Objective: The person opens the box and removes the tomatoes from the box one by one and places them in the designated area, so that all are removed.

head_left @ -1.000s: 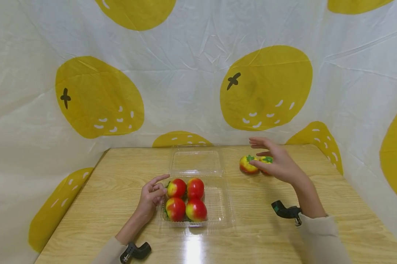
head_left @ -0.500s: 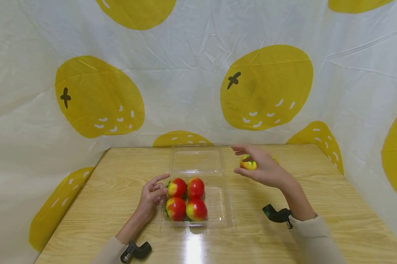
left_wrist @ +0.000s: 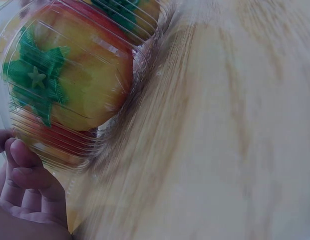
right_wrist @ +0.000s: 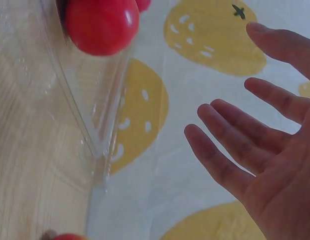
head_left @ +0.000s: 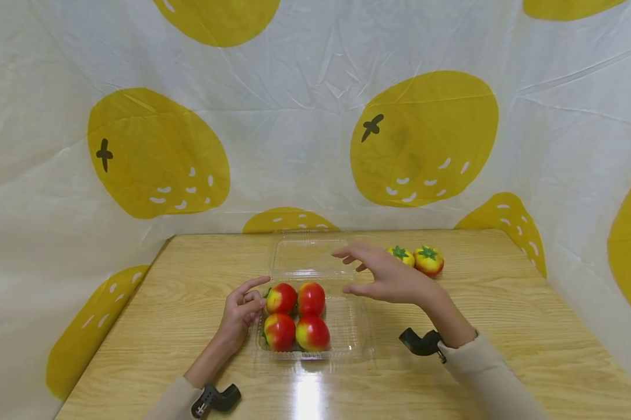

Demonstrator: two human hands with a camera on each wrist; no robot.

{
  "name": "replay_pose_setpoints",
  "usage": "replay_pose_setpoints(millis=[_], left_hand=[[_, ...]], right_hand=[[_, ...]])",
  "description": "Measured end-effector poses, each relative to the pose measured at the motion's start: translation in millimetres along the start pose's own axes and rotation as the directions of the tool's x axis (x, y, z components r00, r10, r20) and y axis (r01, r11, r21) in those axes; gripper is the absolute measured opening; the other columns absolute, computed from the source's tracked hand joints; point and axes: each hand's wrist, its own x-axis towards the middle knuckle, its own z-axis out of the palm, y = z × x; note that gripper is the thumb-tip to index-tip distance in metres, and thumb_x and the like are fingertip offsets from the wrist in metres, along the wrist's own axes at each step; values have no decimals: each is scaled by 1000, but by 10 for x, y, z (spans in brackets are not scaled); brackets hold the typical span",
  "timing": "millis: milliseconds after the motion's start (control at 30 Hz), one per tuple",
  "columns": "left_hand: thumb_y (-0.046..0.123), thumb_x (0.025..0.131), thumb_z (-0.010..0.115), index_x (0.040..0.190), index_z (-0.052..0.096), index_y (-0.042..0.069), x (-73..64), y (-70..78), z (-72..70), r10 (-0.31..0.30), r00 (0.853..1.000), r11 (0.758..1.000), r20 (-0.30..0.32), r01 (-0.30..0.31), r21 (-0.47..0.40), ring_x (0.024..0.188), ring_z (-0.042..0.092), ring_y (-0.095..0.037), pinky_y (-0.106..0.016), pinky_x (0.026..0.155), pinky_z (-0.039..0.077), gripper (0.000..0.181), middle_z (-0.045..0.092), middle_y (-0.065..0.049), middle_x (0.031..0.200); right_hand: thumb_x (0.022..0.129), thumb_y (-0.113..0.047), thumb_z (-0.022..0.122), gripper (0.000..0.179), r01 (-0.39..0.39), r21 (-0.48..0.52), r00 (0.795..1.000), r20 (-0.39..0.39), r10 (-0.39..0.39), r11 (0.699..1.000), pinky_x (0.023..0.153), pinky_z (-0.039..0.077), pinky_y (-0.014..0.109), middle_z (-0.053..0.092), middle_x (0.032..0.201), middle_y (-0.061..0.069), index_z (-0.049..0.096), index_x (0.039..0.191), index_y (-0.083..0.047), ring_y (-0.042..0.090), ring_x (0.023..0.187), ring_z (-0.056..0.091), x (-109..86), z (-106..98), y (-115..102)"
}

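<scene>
Several red-and-yellow artificial fruits (head_left: 312, 333) with green star-shaped leaf caps sit in the left part of a clear plastic clamshell container (head_left: 348, 326). Its transparent lid (head_left: 310, 255) lies folded back, away from the person. My left hand (head_left: 238, 312) is at the container's left side, thumb and curled fingers pinching its rim, index finger stretched along the edge. The left wrist view shows the ribbed wall and a leaf cap (left_wrist: 37, 77) beside these fingers. My right hand (head_left: 391, 277), fingers spread and holding nothing, hovers over the container's back right corner.
Two more such fruits (head_left: 428, 261) stand leaf-up on the wooden table (head_left: 153, 326), back right; my right hand partly covers one. A white curtain (head_left: 294, 146) with yellow fruit prints hangs behind the table and along its sides. Black camera mounts (head_left: 420, 342) sit on both wrists.
My right hand has moved left, from over the two loose fruits to the container's right side, uncovering one of them again. The left hand and the container have stayed in place.
</scene>
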Motion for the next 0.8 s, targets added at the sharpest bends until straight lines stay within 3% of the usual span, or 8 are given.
replay_pose_setpoints(millis=[267, 500, 800], left_hand=[[-4, 94, 56, 144, 46, -13, 2, 10, 8, 1, 1000, 1000, -1, -1, 6, 51, 42, -14, -17, 45, 40, 51, 55, 3, 67], [-5, 94, 56, 144, 46, -13, 3, 14, 13, -3, 1000, 1000, -2, 3, 1, 52, 45, -12, -17, 46, 41, 51, 55, 3, 68], [-4, 95, 55, 144, 46, -13, -5, 13, 16, -10, 1000, 1000, -10, 10, 9, 53, 45, -11, -17, 46, 40, 51, 55, 2, 68]], right_hand=[[91, -28, 79, 60, 37, -7, 992, 118, -36, 999, 98, 58, 43, 61, 141, 4, 56, 144, -12, 21, 122, 64, 151, 143, -111], [93, -36, 77, 57, 74, -45, 972, 227, -62, 996, 95, 58, 39, 62, 137, 8, 59, 141, -12, 21, 116, 64, 246, 273, -192], [91, -33, 79, 52, 111, -108, 940, 333, -69, 988, 88, 53, 27, 66, 126, 3, 63, 135, -13, 15, 100, 61, 350, 401, -317]])
